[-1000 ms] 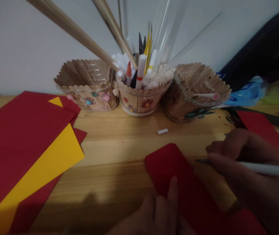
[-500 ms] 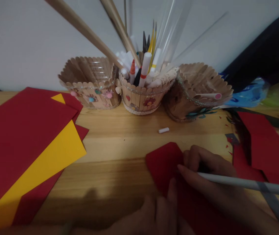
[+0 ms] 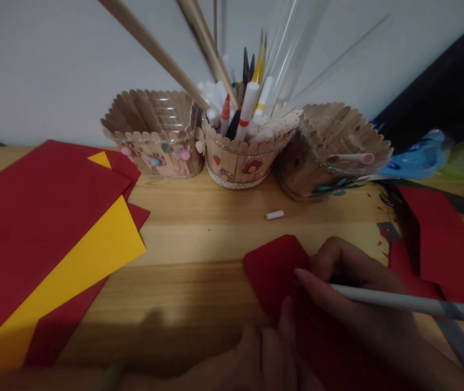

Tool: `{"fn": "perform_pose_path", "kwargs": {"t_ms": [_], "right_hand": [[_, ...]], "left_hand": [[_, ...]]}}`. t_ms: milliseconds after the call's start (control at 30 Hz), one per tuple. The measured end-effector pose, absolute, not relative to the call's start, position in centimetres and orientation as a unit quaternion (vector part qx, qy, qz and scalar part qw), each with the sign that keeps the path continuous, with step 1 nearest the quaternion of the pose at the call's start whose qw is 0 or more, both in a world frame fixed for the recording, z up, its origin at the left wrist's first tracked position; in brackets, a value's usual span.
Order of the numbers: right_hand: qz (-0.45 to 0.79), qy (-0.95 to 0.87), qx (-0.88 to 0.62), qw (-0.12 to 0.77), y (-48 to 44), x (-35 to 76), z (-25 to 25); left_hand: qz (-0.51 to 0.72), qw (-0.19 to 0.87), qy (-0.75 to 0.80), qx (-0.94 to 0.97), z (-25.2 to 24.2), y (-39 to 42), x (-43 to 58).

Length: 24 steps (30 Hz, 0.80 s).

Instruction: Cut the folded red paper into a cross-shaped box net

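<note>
A folded-looking piece of red paper (image 3: 274, 269) with clipped corners lies at the front, its lower part in shadow. My left hand (image 3: 252, 355) is on the left edge of this paper, index finger stretched along it and the other fingers curled. A long white pen (image 3: 378, 297) sits in my right hand (image 3: 362, 293), pinched between thumb and fingers. Its dark tip is at the paper's surface, just above my left index fingertip; any mark there is too dim to make out. A small white pen cap (image 3: 274, 215) lies on the table beyond the paper.
Red sheets (image 3: 52, 217) and a yellow sheet (image 3: 93, 244) are stacked at left. Along the wall stand a left craft-stick basket (image 3: 162, 157), a middle one (image 3: 235, 165) full of markers and sticks, and a right one (image 3: 305, 174). Red paper scraps (image 3: 445, 244) lie at right.
The view has shifted slightly, so the background sits a little further right. My right hand has moved a bit to the right, with the pen tip still at the red paper.
</note>
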State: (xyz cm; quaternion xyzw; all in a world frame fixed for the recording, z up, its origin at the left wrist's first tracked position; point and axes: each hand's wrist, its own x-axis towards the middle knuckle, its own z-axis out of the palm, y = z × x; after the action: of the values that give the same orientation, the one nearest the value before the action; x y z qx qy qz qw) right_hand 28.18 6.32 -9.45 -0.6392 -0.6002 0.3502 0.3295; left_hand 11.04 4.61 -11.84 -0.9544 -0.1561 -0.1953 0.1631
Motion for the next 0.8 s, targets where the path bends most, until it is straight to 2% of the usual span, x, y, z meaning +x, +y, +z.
{"fn": "perform_pose_path", "kwargs": {"t_ms": [367,500,800], "right_hand": [[0.34,-0.706,-0.556,0.279,6.3,28.7,-10.2],[0.344,-0.71,-0.55,0.275,6.4,28.7,-10.1],[0.344,-0.697,-0.57,0.266,6.3,28.6,-9.9]], "left_hand": [[-0.204,0.154,-0.206,-0.945,-12.3,3.3,11.1],[-0.21,0.169,-0.192,-0.944,-12.4,3.2,11.1],[-0.269,0.189,-0.293,-0.898,-13.5,2.2,12.1]]}}
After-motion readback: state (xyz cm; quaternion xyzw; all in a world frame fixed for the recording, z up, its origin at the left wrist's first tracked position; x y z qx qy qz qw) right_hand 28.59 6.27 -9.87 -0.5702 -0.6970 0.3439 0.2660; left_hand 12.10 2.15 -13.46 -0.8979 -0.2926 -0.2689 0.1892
